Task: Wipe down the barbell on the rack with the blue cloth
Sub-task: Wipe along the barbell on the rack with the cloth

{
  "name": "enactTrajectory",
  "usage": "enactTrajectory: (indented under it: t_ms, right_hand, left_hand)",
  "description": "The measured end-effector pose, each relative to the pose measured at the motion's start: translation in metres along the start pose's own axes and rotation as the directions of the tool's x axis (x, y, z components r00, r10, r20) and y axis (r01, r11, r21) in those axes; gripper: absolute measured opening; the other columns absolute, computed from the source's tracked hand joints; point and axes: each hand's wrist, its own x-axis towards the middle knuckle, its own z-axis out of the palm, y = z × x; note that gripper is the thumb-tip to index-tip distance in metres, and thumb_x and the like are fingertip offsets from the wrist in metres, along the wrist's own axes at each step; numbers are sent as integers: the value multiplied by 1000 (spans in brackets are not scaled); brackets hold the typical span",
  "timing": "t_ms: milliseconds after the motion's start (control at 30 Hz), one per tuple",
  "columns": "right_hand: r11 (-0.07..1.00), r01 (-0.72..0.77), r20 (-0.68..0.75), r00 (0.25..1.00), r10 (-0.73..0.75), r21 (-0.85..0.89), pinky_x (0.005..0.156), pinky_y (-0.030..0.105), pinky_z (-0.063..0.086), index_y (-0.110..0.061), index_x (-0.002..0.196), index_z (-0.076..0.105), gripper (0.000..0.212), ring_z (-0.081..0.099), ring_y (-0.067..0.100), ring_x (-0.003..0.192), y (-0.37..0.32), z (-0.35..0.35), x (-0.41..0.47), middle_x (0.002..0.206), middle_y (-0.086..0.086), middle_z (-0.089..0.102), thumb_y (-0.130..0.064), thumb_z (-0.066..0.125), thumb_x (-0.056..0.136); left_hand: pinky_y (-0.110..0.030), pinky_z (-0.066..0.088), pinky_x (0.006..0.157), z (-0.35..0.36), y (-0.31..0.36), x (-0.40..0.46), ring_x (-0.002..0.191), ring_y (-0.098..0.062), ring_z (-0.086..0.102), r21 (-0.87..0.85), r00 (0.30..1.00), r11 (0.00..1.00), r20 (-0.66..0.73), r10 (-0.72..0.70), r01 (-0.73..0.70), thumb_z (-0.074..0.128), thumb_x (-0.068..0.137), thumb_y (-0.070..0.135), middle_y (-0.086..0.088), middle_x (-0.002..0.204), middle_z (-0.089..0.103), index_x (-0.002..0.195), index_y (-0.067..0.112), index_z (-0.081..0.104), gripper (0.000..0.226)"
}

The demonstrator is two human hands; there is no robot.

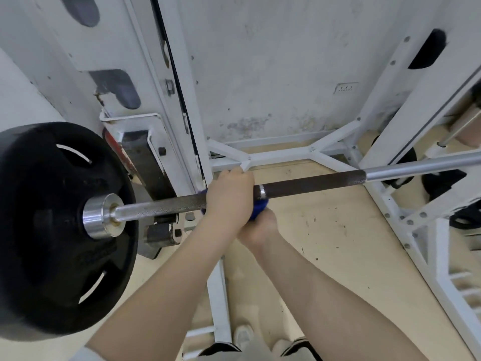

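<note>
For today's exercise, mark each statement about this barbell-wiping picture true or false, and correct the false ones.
1. The left hand is wrapped over the barbell. True.
2. The blue cloth lies on the floor. False: it is bunched at the bar, between the hands.
3. A black weight plate sits on the bar's left end. True.
4. The right hand rests on the weight plate. False: it is just under the bar, at the cloth.
5. The rack is painted red. False: it is white.

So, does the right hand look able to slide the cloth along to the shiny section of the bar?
Probably yes: the right hand grips the blue cloth under the barbell, and nothing sits on the bar before the shiny section.
</note>
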Motion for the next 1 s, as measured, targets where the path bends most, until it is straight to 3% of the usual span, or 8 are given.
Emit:
enactTrajectory:
  t_ms: [100, 233, 333, 400, 533, 667, 833, 1000]
  right_hand:
    - [967, 36, -164, 983, -80, -254, 85, 34, 44, -3, 85, 65, 32, 58, 24, 85, -26, 5, -12, 82, 13, 66, -22, 40, 93]
    - [981, 144, -52, 987, -152, -132, 81, 5, 30, -23, 95, 52, 12, 41, -8, 71, -95, -7, -21, 71, -13, 46, -14, 50, 87]
    - [973, 207, -25, 977, -211, -98, 67, 8, 23, -21, 88, 52, 18, 29, 3, 55, -109, -4, -20, 62, -11, 33, -20, 35, 93]
    - [915, 307, -28, 945, -325, -262, 64, 18, 27, -1, 113, 53, 37, 32, 12, 58, -87, 4, -20, 65, 2, 30, -17, 27, 93]
    - [965, 8, -49, 999, -22, -263, 63, 34, 48, 0, 102, 62, 40, 59, 30, 77, -63, 4, -26, 81, 18, 67, -25, 31, 97]
    - [978, 33, -104, 993, -56, -207, 88, 38, 51, -9, 122, 61, 45, 61, 25, 104, -134, -6, -49, 117, 5, 65, -29, 30, 96]
    - [982, 188, -95, 978, -187, 6, 41, 27, 50, -15, 81, 60, 33, 57, 19, 44, -222, -17, -63, 52, -1, 58, -29, 35, 98]
    - [972, 36, -88, 994, -57, -230, 81, 42, 47, -13, 114, 60, 39, 56, 30, 95, -179, -11, -54, 101, 12, 65, -30, 29, 97]
  left_hand:
    - [-36, 40, 74, 4, -3, -3, 99, -28, 50, -24, 998, 1000, -63, 4, -5, 50, 90, 11, -7, 108, 54, 107, 13, 58, 18]
    - [-33, 31, 58, 9, 2, -11, 84, -30, 54, 24, 983, 999, -183, 26, -22, 59, 84, 2, -10, 94, 58, 96, 10, 63, 15]
    - [-32, 29, 57, 14, 7, -14, 87, -30, 52, -14, 981, 1000, -194, -14, 11, 53, 85, -2, -12, 96, 59, 100, 7, 64, 20]
    - [-32, 33, 61, 16, 11, -18, 99, -29, 49, 28, 990, 999, -138, -38, 42, 45, 87, -1, -10, 108, 55, 109, 9, 59, 28]
    - [-38, 35, 97, 16, 32, -24, 122, -30, 39, -10, 973, 998, -220, -68, 68, 62, 83, 26, -7, 136, 43, 124, 11, 49, 45]
    - [-37, 49, 77, 31, 62, -11, 90, -31, 60, 69, 926, 998, -375, 39, -14, 87, 52, 34, -9, 107, 63, 105, 11, 62, 63]
    - [-34, 33, 81, 58, 83, 1, 84, -26, 62, 160, 924, 985, -383, 0, 66, 81, 53, 47, -2, 91, 65, 94, 15, 64, 55]
    - [-34, 26, 79, 69, 93, 4, 82, -27, 61, 166, 899, 973, -432, -72, 158, 79, 57, 47, -4, 84, 63, 88, 14, 61, 48]
